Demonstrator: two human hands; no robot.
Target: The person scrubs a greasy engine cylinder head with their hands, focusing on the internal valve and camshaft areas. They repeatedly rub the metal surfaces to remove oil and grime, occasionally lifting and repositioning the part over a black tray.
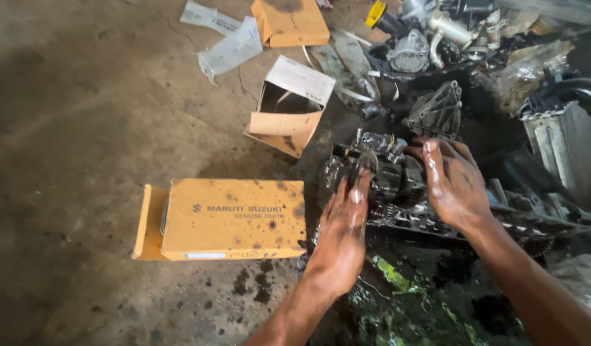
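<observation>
A dark, oily engine part (380,168) sits on the concrete floor among other greasy metal pieces. My left hand (342,232) rests on its left side with fingers pressed against the metal. My right hand (450,182) lies over its right side, fingers spread on top. Both hands are smeared with oil and both grip the part between them.
A closed yellow cardboard box (231,219) lies just left of my left hand. An open torn box (287,107) and another yellow box (289,22) lie farther back. Engine components (430,38) and a finned metal block (561,147) crowd the right. Oil stains (385,301) darken the floor.
</observation>
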